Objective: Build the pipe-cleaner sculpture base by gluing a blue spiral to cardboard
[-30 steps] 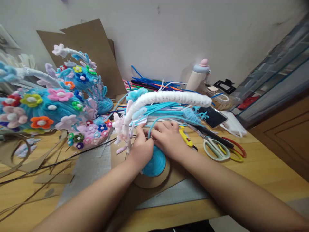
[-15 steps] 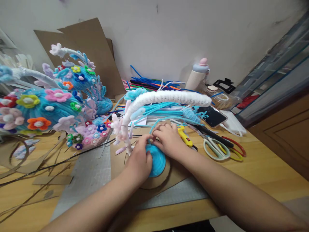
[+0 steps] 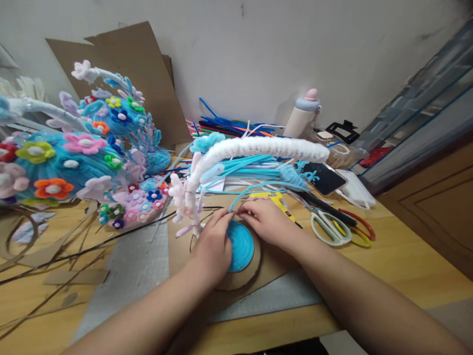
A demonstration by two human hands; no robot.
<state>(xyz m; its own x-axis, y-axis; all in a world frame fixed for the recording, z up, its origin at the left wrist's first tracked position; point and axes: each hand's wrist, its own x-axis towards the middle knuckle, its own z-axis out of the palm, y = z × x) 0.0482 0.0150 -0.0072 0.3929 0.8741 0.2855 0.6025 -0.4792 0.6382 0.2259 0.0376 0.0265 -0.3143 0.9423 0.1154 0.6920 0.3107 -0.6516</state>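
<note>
A bright blue coil of pipe cleaner lies on a round cardboard base. My left hand rests at the coil's left edge, its fingers pressed together at the top where a blue strand leads off. Just right of it, my right hand is closed in a pinch near the same strand; its fingertips partly hide what is between them. From the base's left side rises a white fuzzy arched stem, with pink blossoms low down and a blue flower on its bend.
Flowered blue craft pieces stand at the left. Behind the hands lie bundled pipe cleaners and a yellow glue gun. Scissors, a phone and a bottle are at the right. A cardboard sheet leans on the wall.
My right hand's fingers have shifted slightly right and down, showing more of the glue gun. My left thumb has moved off the coil. The white arch has shifted a little right.
</note>
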